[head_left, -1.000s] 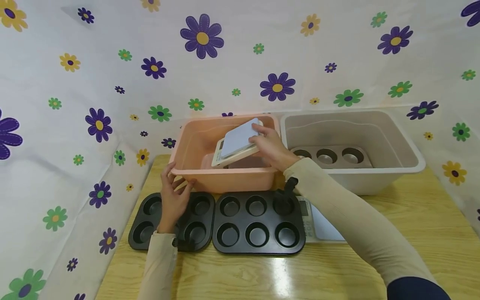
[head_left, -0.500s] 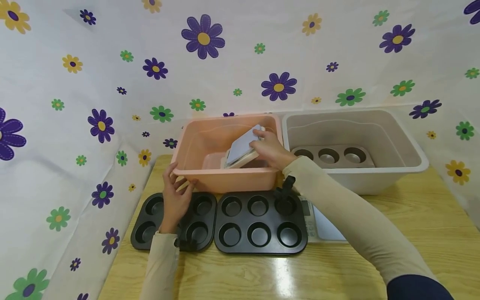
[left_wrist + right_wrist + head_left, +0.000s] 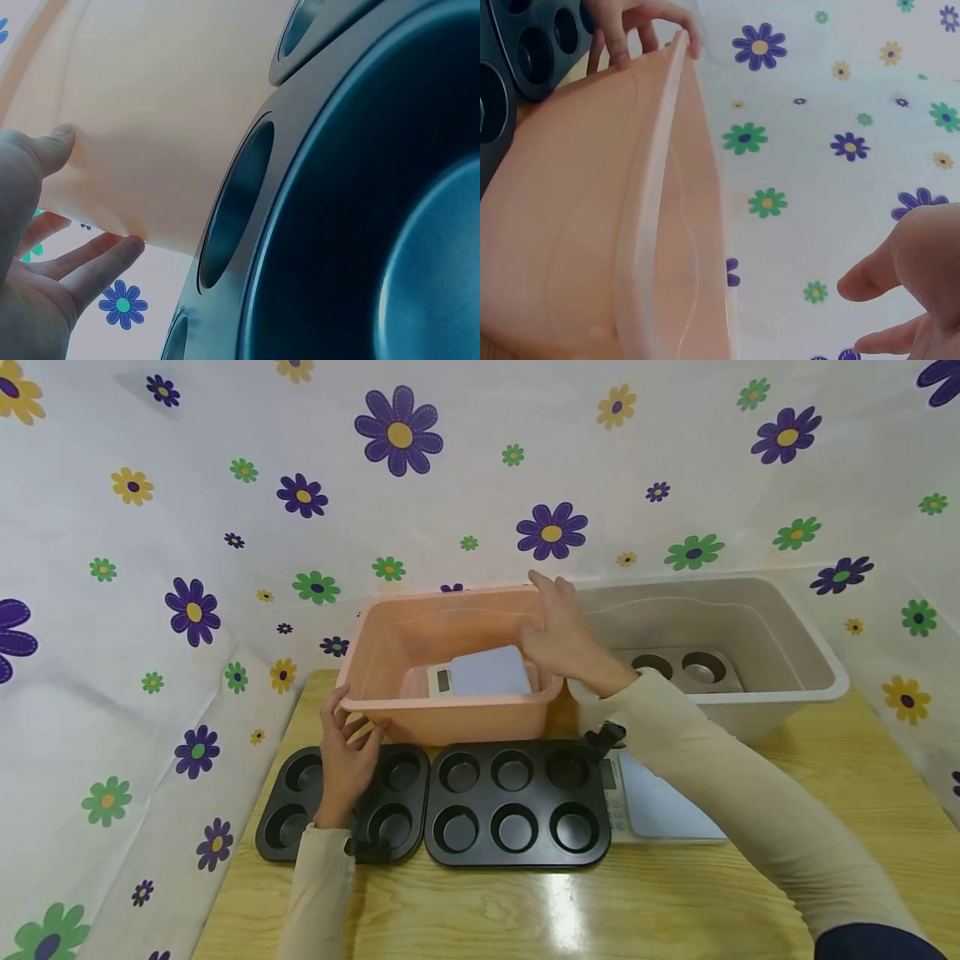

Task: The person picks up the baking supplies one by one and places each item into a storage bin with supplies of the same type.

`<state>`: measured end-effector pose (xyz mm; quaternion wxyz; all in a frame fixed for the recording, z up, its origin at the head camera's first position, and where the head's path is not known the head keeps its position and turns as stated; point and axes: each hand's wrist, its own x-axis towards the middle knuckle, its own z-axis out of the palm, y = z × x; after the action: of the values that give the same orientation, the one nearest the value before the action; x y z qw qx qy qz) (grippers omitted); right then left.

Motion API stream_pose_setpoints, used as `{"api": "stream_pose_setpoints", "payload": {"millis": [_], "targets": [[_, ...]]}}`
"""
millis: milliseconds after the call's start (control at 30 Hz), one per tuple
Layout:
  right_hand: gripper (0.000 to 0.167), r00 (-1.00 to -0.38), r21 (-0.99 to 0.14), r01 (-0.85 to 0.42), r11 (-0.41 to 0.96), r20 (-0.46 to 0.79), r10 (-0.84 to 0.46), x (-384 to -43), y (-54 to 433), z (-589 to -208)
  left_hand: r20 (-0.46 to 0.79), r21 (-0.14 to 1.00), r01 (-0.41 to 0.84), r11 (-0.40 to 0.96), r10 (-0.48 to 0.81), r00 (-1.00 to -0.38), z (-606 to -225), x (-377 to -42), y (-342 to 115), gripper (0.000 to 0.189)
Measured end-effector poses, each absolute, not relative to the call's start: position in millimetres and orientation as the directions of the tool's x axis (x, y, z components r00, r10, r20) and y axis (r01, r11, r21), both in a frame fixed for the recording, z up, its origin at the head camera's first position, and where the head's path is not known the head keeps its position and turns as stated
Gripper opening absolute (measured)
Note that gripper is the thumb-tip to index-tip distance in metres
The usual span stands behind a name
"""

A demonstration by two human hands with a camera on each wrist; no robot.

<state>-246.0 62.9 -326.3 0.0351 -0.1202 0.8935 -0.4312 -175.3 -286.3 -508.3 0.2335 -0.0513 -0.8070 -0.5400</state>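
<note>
A pink plastic bin (image 3: 450,722) stands at the back of the table, and a kitchen scale (image 3: 491,672) with a pale blue top lies inside it. My left hand (image 3: 348,768) holds the bin's front left corner; in the left wrist view its thumb is on the front wall and its fingers are round the side. Over the bin's right rim is my right hand (image 3: 561,635), fingers extended, with nothing in it. The right wrist view shows this right hand (image 3: 922,277) with thumb and finger apart.
A beige bin (image 3: 795,697) with a muffin pan (image 3: 678,670) inside stands to the right. Two black muffin pans (image 3: 517,852) lie side by side in front of the pink bin. A second kitchen scale (image 3: 667,806) lies right of them, partly under my right forearm.
The scale has gone down from a tilted position in my right hand to lying in the pink bin. My right hand has let go and moved right and up. The left hand stays put.
</note>
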Motion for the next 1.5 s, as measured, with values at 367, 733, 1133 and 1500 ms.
{"api": "stream_pose_setpoints", "payload": {"millis": [367,733,1133,1500], "targets": [[0.069,-0.980,-0.799,-0.176,0.575,0.085,-0.182,-223,101,-326,0.430,0.856,0.343,0.386,-0.164,-0.888,-510,-176,-283,0.083],[0.071,-0.976,-0.840,-0.197,0.506,0.117,-0.186,-194,130,-328,0.437,0.851,0.346,0.396,-0.170,-0.883,-509,-175,-286,0.083],[0.073,-0.966,-0.847,-0.255,0.466,0.198,-0.168,-169,152,-344,0.457,0.834,0.356,0.421,-0.168,-0.873,-509,-176,-286,0.082],[0.073,-0.955,-0.840,-0.297,0.455,0.254,-0.155,-145,160,-361,0.450,0.834,0.344,0.432,-0.171,-0.876,-509,-174,-287,0.083]]}}
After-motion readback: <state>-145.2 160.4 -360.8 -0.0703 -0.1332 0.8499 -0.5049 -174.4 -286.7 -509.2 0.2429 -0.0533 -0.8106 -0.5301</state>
